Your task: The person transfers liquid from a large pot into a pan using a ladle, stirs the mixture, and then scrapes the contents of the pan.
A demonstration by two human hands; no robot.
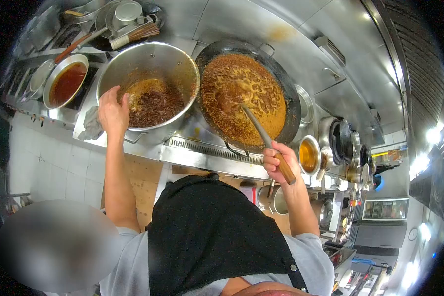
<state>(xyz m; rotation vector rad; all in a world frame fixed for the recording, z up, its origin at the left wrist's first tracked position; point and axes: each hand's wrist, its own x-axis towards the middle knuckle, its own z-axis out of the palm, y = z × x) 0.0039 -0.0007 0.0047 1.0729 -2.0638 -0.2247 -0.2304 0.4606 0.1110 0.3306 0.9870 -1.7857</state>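
Observation:
My left hand (114,112) is at the near left rim of a tall steel pot (155,58), thumb apart from the fingers and nothing visible between them. Inside that pot lies a dark, reddish-brown coarse mixture (155,103) with an oily yellowish patch. My right hand (281,163) grips the wooden handle of a metal stirring tool (255,123). Its head is hidden in the reddish-brown sauce (232,74), streaked with yellow oil, which fills a wide black wok (292,106) right of the pot. A grey cloth (91,124) lies beside my left wrist.
A bowl of red liquid (66,85) stands at the left, below a bristle brush (138,34) and stacked cookware. Right of the wok are a bowl of amber liquid (309,155) and several pots. The counter's front edge (202,159) runs before me; another person's blurred head is lower left.

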